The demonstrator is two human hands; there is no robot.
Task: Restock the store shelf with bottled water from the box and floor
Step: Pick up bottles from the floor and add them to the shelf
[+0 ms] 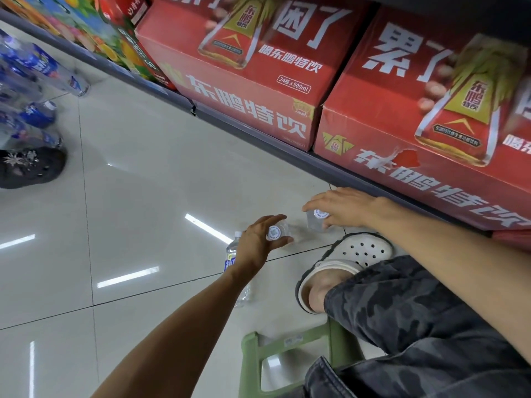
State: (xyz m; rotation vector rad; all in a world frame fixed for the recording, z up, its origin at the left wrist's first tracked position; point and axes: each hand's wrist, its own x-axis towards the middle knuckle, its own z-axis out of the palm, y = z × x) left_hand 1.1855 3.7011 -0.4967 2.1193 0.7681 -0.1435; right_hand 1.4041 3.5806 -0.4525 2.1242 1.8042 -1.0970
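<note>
Seated on a green stool [287, 366] at the frame's bottom, I close my left hand [260, 239] and right hand [342, 206] around the capped tops of two upright water bottles [280, 232] on the floor [143, 196] at centre, ready to lift both for shelving.

Two clear bottles stand upright on the floor just ahead of the white clog [349, 255]. The nearer one [283, 229], seen from above, shows a white cap printed with a round mark and sits to the clog's left; the farther one [316, 221] (same white cap) stands just beyond the clog's toe. A third bottle [232, 254] lies on its side well left of the clog, cap pointing away, blue label partly showing. More blue-labelled bottles [43, 70] lie far beyond the clog
</note>
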